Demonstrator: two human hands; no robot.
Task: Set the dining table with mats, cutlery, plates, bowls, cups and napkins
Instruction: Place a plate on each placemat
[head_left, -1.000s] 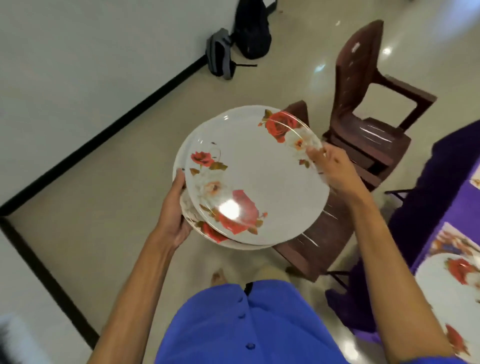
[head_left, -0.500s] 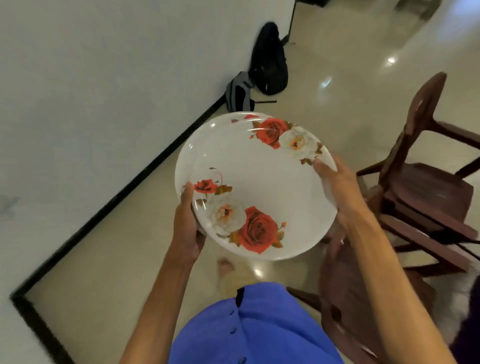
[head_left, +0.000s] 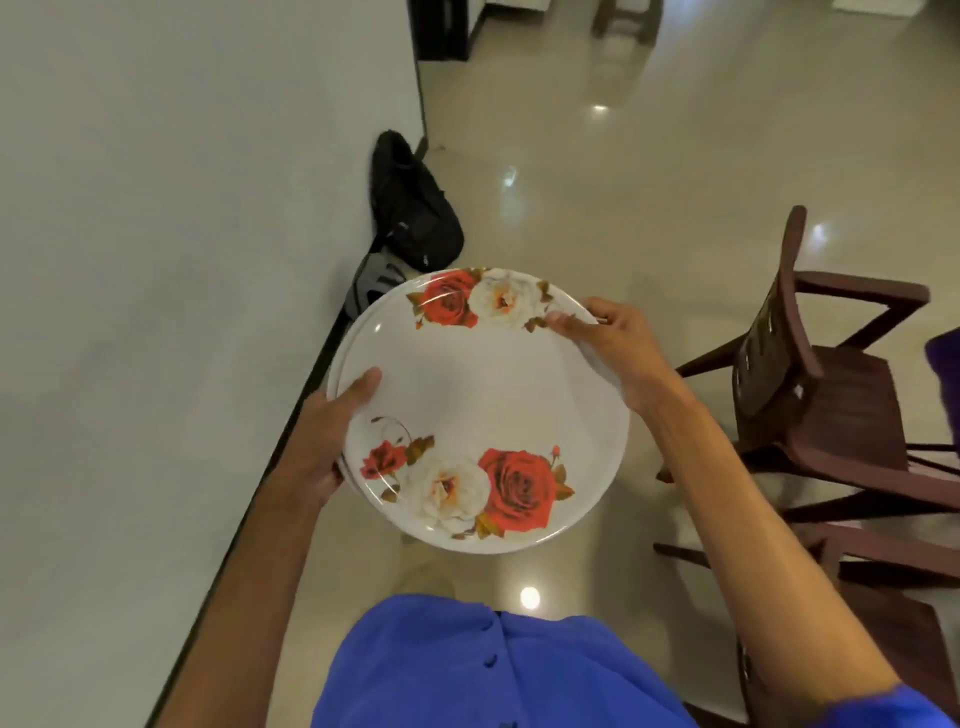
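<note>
We hold the rose plates (head_left: 483, 395) up over the floor (head_left: 623, 182). Our left hand (head_left: 324, 436) grips the near left edge, and our right hand (head_left: 613, 348) pinches the far right edge.

The white wall (head_left: 156, 260) is close on the left, so there is little room that way. A black backpack (head_left: 415, 213) and a grey bag (head_left: 371, 283) sit on the floor against it. Brown chairs (head_left: 831, 395) block the right. Shiny open floor (head_left: 649, 171) lies straight ahead between them.
</note>
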